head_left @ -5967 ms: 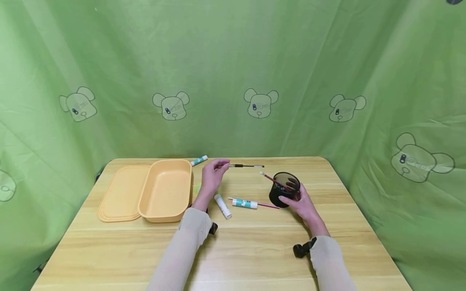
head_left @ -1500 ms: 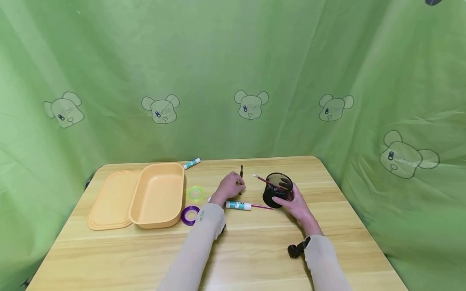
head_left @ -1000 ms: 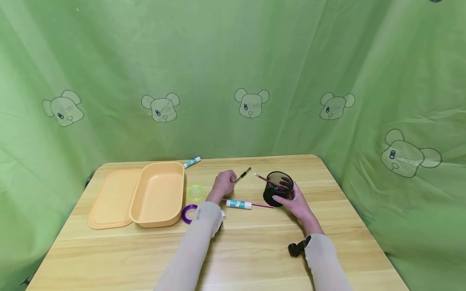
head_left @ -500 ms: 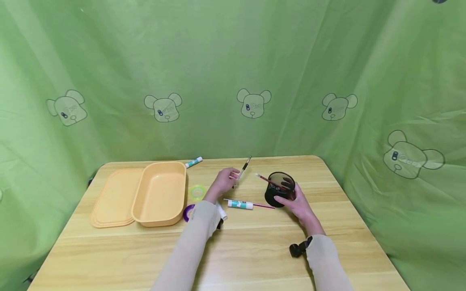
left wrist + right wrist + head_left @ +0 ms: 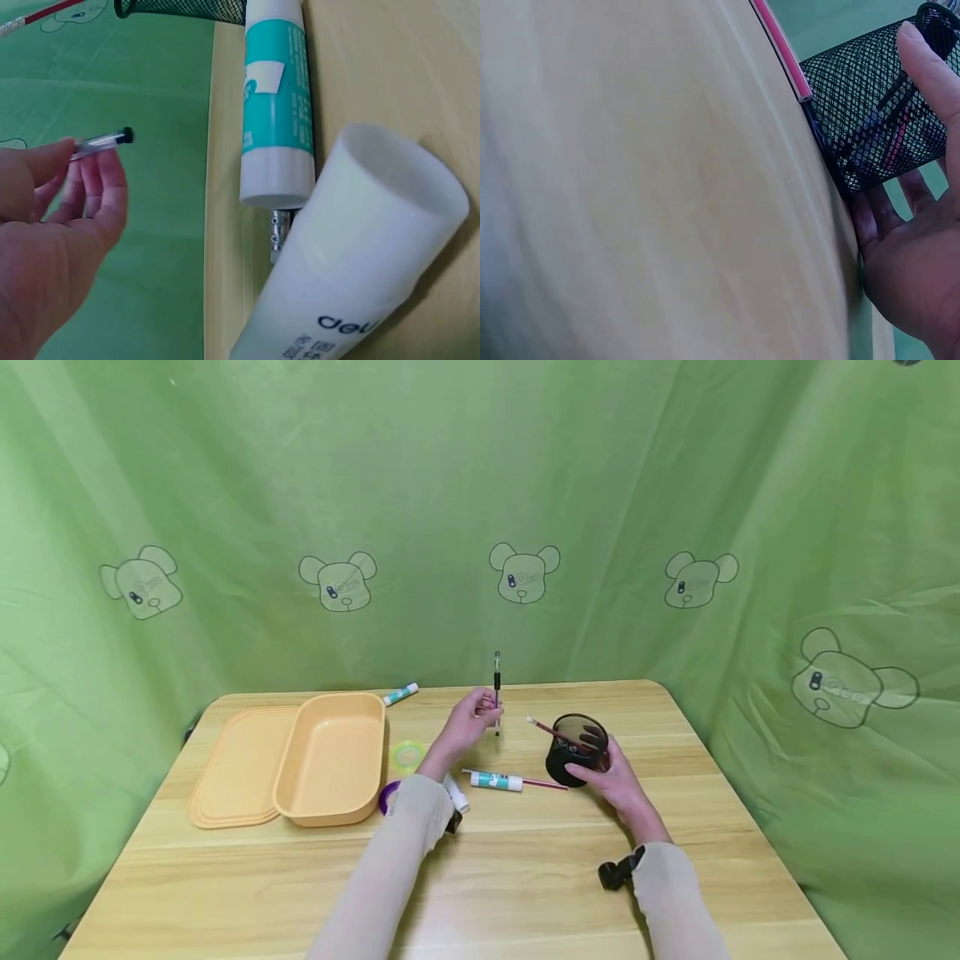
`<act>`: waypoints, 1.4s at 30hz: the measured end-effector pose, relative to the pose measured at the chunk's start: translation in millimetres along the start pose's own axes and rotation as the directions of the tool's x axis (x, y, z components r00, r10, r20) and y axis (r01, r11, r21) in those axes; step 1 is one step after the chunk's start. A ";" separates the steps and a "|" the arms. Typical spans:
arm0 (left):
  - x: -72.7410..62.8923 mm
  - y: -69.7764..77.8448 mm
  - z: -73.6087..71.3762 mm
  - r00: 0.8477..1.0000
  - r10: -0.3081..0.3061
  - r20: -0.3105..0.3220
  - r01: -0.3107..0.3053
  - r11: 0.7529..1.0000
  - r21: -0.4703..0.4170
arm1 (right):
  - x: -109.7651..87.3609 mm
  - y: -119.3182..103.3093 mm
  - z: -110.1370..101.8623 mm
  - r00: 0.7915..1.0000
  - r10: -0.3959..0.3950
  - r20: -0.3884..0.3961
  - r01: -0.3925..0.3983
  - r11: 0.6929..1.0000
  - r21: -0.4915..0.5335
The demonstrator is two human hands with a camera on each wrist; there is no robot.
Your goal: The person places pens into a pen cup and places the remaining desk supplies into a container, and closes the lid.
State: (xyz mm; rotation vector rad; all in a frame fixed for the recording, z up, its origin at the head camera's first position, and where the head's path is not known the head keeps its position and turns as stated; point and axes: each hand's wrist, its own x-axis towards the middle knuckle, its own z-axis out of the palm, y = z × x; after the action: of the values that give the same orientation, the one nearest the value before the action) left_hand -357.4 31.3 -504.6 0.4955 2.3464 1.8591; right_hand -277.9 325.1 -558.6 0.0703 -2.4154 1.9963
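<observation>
My left hand [image 5: 467, 727] pinches a clear pen with a black grip [image 5: 497, 681] and holds it upright above the table, left of the pen holder. In the left wrist view, the dark end of the pen [image 5: 105, 142] sticks out past the thumb and fingers. My right hand [image 5: 621, 787] grips the black mesh pen holder [image 5: 564, 768] from its right side, thumb in front and fingers behind. A red pencil with a white eraser [image 5: 546, 727] leans out of the holder's rim. Through the mesh [image 5: 877, 112] other slim things show, too blurred to name.
A teal-labelled glue stick [image 5: 495, 782] lies against a red pencil [image 5: 546, 785]; a white glue stick [image 5: 455, 794] is beside my left wrist. Green tape [image 5: 408, 756] and purple tape [image 5: 386, 797] lie by an orange box [image 5: 330, 760] and its lid [image 5: 236, 777]. Another glue stick [image 5: 401, 694] lies behind.
The pen has turned in my left hand from sideways, through slanted, to upright. That hand went down toward the table, then came back up slightly. My right hand stays on the pen holder.
</observation>
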 end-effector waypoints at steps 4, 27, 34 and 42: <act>0.4 3.9 1.7 0.998 0.059 -0.035 -0.060 0.998 -0.027 | 3.1 -1.9 3.0 1.000 0.008 0.029 -0.007 1.000 -0.024; 6.3 12.3 18.5 0.978 0.209 0.013 -0.204 0.963 -0.176 | 18.5 -14.9 32.1 0.988 0.004 0.155 -0.002 1.000 -0.015; 5.0 9.0 22.7 0.977 0.210 0.030 -0.204 0.969 -0.135 | 20.8 -11.5 34.9 0.987 -0.005 0.160 0.004 1.000 0.002; 3.6 2.1 24.6 0.980 0.199 0.020 -0.199 0.980 0.016 | 18.8 -12.1 37.3 0.988 0.007 0.152 -0.007 1.000 -0.001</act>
State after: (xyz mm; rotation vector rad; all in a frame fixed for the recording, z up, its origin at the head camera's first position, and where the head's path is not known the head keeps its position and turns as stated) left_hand -353.5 55.7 -508.2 0.7721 2.3813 1.9059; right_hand -295.3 285.7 -553.1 0.2226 -2.5076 2.0652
